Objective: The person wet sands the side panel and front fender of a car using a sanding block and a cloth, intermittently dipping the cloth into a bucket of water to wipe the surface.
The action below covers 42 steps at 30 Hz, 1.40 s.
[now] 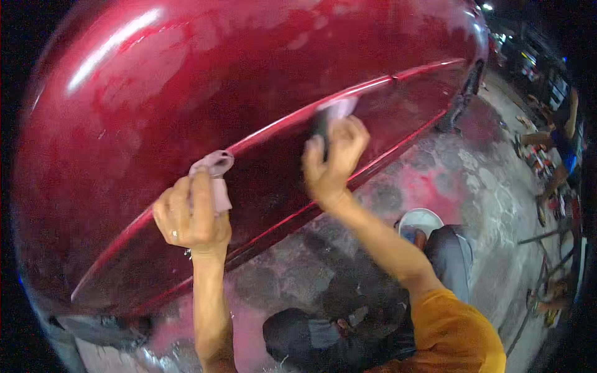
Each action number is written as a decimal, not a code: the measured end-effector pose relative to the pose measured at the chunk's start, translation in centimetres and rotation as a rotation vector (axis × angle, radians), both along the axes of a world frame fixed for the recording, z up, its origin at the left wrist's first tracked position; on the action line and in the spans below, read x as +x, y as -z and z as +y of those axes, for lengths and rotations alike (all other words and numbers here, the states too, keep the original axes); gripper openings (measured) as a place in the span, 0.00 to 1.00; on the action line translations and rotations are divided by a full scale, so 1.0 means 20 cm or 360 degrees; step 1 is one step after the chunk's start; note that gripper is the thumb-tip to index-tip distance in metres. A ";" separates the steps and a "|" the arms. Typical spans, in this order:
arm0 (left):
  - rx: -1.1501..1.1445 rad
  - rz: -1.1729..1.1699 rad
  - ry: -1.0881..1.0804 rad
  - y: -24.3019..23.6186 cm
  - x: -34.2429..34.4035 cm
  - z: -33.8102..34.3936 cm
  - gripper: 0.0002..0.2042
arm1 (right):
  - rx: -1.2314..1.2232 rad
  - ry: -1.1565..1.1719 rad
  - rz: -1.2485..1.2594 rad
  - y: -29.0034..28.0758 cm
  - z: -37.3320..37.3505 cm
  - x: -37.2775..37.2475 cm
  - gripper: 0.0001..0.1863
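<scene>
A glossy dark red car body panel (186, 93) with a raised crease fills most of the view. My left hand (194, 211) is closed on a pale pinkish folded sheet (221, 194), whose upper end curls into a loop at the crease. Farther right, my right hand (336, 155) grips a dark block (320, 127) with a pale sheet (342, 107) at its top. Motion blurs that hand, and I cannot tell the block's exact kind. The block sits against the panel just below the crease.
Beside my knee (449, 258) stands a white bucket (423, 217). The rough grey ground (497, 205) carries pinkish-red stains under the panel's lower edge. At the far right, another person (559, 133) is near scattered items and long thin bars (547, 236).
</scene>
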<state>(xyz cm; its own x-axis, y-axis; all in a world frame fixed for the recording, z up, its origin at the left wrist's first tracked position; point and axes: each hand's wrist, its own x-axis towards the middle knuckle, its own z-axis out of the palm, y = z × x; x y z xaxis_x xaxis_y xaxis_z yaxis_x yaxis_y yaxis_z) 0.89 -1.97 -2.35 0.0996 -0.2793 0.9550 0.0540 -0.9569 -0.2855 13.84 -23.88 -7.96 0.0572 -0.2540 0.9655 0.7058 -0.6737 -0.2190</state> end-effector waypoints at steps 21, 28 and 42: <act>0.0581 0.0276 0.0385 -0.15 0.86 -0.75 0.06 | 0.0541 -0.0145 0.0420 0.45 -0.09 0.41 0.31; 0.1097 0.0478 0.0610 -0.13 1.19 -1.21 0.08 | 0.1001 -0.0312 0.0598 0.56 -0.04 0.43 0.30; 0.1037 0.1104 0.0487 -0.30 1.16 -1.27 0.09 | 0.1330 -0.0409 0.0543 0.51 -0.03 0.43 0.29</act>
